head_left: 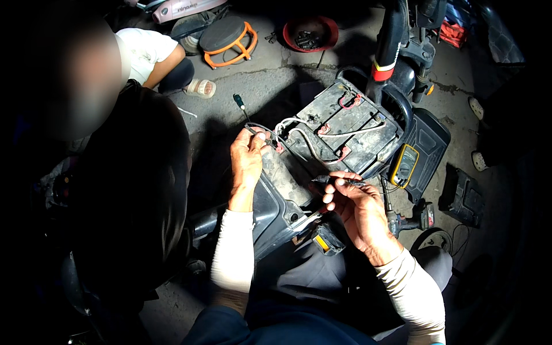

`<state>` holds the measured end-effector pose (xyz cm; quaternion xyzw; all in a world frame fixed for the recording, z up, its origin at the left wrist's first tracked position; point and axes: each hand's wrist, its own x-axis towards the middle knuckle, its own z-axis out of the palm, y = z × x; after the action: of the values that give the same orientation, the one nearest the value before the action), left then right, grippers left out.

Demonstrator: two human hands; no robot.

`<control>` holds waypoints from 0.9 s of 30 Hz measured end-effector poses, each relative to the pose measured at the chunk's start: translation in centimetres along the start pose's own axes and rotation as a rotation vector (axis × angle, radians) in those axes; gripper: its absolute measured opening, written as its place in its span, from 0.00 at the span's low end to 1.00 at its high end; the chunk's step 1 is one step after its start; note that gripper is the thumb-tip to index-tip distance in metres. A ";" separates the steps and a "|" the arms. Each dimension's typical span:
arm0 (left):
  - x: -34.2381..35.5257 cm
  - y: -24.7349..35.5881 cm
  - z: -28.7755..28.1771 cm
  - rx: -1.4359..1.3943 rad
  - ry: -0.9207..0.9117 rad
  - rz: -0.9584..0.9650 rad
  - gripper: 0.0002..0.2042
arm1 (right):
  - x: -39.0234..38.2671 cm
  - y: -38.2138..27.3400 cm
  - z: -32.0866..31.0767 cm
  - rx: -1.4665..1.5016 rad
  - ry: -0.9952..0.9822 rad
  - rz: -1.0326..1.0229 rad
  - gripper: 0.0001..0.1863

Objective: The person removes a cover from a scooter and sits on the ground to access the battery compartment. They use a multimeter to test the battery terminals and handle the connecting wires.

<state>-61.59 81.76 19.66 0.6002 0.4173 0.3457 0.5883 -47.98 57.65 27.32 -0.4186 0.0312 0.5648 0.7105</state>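
Observation:
My left hand pinches a thin black cable beside the battery pack, and a small connector sticks up from that cable. My right hand has its fingers round a black connector or wrapped cable end, below the pack. The dusty batteries sit in the open black body of an electric scooter, joined by white wires with red terminal fittings. A yellow multimeter lies on a black panel at the right.
A person in white crouches at upper left beside a dark seat or body. An orange-framed stool, red bowl and scooter column are at the back. A drill and black case lie right.

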 end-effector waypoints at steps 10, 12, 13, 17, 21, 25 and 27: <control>-0.6 0.1 0.3 0.131 -0.162 -0.024 0.03 | 0.0 0.0 -0.2 0.007 0.001 0.005 0.13; -0.5 -0.1 0.2 0.125 -0.175 -0.038 0.03 | 0.0 0.0 -0.1 0.006 0.003 0.009 0.13; -0.5 -0.2 0.1 0.093 -0.167 -0.041 0.04 | 0.1 0.0 -0.1 0.006 0.004 0.009 0.13; -0.5 0.2 0.6 0.036 -0.104 -0.028 0.08 | 0.3 0.0 -0.1 0.000 0.014 0.006 0.13; 0.1 -0.3 0.4 0.098 -0.085 0.002 0.08 | 0.6 0.0 0.0 -0.009 0.012 0.006 0.13; -0.1 0.2 0.7 0.102 -0.104 -0.034 0.08 | 0.8 0.0 0.0 -0.021 0.022 0.007 0.13; 0.1 -0.3 0.6 0.064 -0.115 -0.029 0.08 | 0.9 0.0 0.0 -0.025 0.022 0.005 0.13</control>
<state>-61.05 81.56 19.33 0.6313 0.4024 0.2886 0.5969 -47.70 58.34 26.89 -0.4337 0.0329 0.5621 0.7035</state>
